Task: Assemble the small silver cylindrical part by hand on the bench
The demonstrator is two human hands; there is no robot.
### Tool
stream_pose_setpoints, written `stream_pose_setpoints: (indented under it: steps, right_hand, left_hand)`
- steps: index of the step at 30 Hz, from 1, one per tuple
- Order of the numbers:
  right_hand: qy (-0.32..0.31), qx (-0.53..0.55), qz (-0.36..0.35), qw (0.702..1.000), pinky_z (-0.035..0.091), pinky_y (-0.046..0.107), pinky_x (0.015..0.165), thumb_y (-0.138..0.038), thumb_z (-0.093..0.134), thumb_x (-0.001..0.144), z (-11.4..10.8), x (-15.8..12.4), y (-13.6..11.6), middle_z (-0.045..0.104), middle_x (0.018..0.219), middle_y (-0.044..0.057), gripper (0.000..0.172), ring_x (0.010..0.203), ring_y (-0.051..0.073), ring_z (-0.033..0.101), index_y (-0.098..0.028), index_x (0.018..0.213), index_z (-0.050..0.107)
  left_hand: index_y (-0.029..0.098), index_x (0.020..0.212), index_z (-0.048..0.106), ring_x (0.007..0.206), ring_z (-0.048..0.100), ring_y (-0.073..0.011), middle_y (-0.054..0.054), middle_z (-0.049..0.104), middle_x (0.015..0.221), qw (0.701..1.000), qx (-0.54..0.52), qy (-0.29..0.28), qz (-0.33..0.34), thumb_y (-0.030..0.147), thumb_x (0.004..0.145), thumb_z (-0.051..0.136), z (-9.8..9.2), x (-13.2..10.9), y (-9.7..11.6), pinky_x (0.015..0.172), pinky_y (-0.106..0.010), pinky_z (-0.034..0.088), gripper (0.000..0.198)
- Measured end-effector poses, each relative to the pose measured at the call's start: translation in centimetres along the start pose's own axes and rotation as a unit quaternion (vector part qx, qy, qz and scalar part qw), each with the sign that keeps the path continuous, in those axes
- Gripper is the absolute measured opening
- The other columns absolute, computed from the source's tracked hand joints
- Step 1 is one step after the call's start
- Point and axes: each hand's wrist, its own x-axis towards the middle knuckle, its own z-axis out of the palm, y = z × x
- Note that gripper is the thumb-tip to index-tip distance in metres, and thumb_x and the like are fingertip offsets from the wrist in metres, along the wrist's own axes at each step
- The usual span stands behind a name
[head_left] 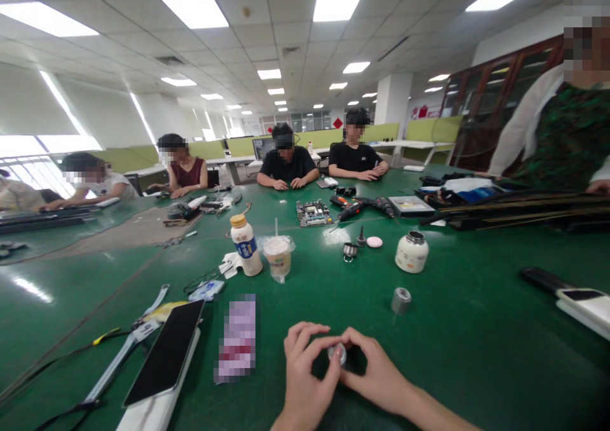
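Near the front of the green table, my left hand and my right hand meet around a small round silvery piece. Thumb and fingers of both hands pinch it; its details are too small to tell. Beyond my right hand stands a metal cylinder. Farther back is a white flask with an open top. Left of it lie a pink oval piece, a dark pointed part and a small metal part.
Left of my hands are a pixelated purple packet, a tablet, a bottle and a lidded cup. A circuit board and drills lie farther back. Several people sit or stand around the table.
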Motion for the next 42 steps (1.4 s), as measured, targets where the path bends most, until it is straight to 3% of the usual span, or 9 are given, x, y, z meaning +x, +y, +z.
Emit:
stream_pose_setpoints:
  steps: [4, 8, 12, 17, 19, 24, 29, 34, 42]
  right_hand:
    - [-0.008, 0.013, -0.004, 1.000, 0.046, 0.025, 0.072, -0.023, 0.065, 0.078, 0.1, 0.0, -0.1, 0.065, 0.084, 0.000, 0.012, 0.078, 0.016, 0.060, -0.019, 0.085, 0.056]
    - [0.004, -0.003, 0.005, 1.000, 0.045, 0.024, 0.068, -0.024, 0.069, 0.075, 0.2, -0.1, -0.1, 0.064, 0.080, -0.002, 0.017, 0.074, 0.016, 0.060, -0.019, 0.082, 0.055]
    - [0.003, -0.016, 0.025, 1.000, 0.046, 0.028, 0.078, -0.026, 0.075, 0.070, 0.2, -0.2, -0.1, 0.066, 0.083, -0.001, 0.024, 0.084, 0.019, 0.062, -0.020, 0.084, 0.056]
    - [0.002, -0.022, 0.035, 0.999, 0.046, 0.028, 0.079, -0.027, 0.076, 0.070, 0.0, -0.2, 0.0, 0.066, 0.085, -0.001, 0.026, 0.087, 0.020, 0.063, -0.021, 0.084, 0.056]
    - [0.000, -0.026, 0.036, 0.999, 0.046, 0.028, 0.078, -0.027, 0.076, 0.070, 0.0, -0.2, 0.0, 0.066, 0.085, -0.001, 0.026, 0.084, 0.019, 0.062, -0.021, 0.084, 0.056]
    - [-0.003, -0.030, 0.036, 0.999, 0.045, 0.027, 0.076, -0.027, 0.077, 0.069, 0.0, -0.1, -0.1, 0.065, 0.085, -0.001, 0.027, 0.082, 0.018, 0.062, -0.021, 0.085, 0.056]
    - [-0.005, -0.027, 0.029, 0.999, 0.045, 0.026, 0.075, -0.024, 0.076, 0.070, -0.1, -0.1, -0.3, 0.065, 0.084, -0.002, 0.025, 0.081, 0.017, 0.061, -0.020, 0.085, 0.056]
    - [0.000, -0.017, 0.014, 1.000, 0.044, 0.024, 0.071, -0.020, 0.072, 0.071, 0.1, -0.1, -0.2, 0.064, 0.081, -0.002, 0.022, 0.076, 0.016, 0.060, -0.020, 0.082, 0.054]
    - [0.001, -0.023, -0.014, 1.000, 0.044, 0.025, 0.071, -0.019, 0.063, 0.078, 0.2, 0.0, 0.3, 0.064, 0.083, -0.001, 0.011, 0.077, 0.015, 0.060, -0.020, 0.086, 0.055]
  left_hand:
    - [0.024, 0.080, 0.072, 0.097, 0.056, -0.0261, -0.006, 0.069, 0.093, 1.000, 0.012, 0.025, 0.010, 0.020, 0.080, 0.064, 0.0, -0.3, 0.2, 0.083, -0.043, 0.048, 0.009]
    - [0.025, 0.084, 0.071, 0.094, 0.057, -0.0241, -0.003, 0.070, 0.087, 0.998, 0.010, 0.055, 0.027, 0.020, 0.080, 0.065, 0.1, -0.5, -0.3, 0.083, -0.040, 0.046, 0.009]
    - [0.025, 0.090, 0.072, 0.092, 0.057, -0.0249, -0.004, 0.071, 0.087, 0.992, 0.058, 0.110, -0.036, 0.026, 0.084, 0.063, 0.1, 0.1, -2.1, 0.083, -0.042, 0.042, 0.011]
    - [0.029, 0.082, 0.076, 0.095, 0.055, -0.0288, -0.004, 0.072, 0.093, 0.978, 0.152, 0.011, -0.141, 0.033, 0.081, 0.066, 0.3, 0.1, -3.6, 0.074, -0.042, 0.038, 0.011]
    - [0.030, 0.082, 0.077, 0.096, 0.054, -0.0291, -0.005, 0.071, 0.094, 0.976, 0.176, -0.004, -0.129, 0.035, 0.079, 0.067, 0.5, -0.1, -3.7, 0.074, -0.041, 0.038, 0.011]
    - [0.030, 0.085, 0.077, 0.095, 0.053, -0.0297, -0.006, 0.071, 0.096, 0.975, 0.196, 0.040, -0.095, 0.034, 0.079, 0.068, 0.6, -0.3, -3.4, 0.073, -0.040, 0.039, 0.011]
    - [0.027, 0.092, 0.072, 0.094, 0.055, -0.0249, -0.003, 0.071, 0.091, 0.993, 0.078, 0.077, -0.033, 0.024, 0.086, 0.062, 0.1, -0.1, -2.0, 0.082, -0.040, 0.041, 0.013]
    - [0.024, 0.091, 0.069, 0.095, 0.057, -0.0236, -0.002, 0.071, 0.087, 0.998, 0.012, 0.044, 0.053, 0.017, 0.083, 0.062, -0.2, -0.3, -0.4, 0.085, -0.037, 0.043, 0.012]
    - [0.025, 0.088, 0.069, 0.096, 0.056, -0.0248, -0.003, 0.070, 0.087, 0.998, 0.001, 0.016, 0.067, 0.018, 0.081, 0.065, -0.2, -0.2, 0.1, 0.085, -0.039, 0.044, 0.011]
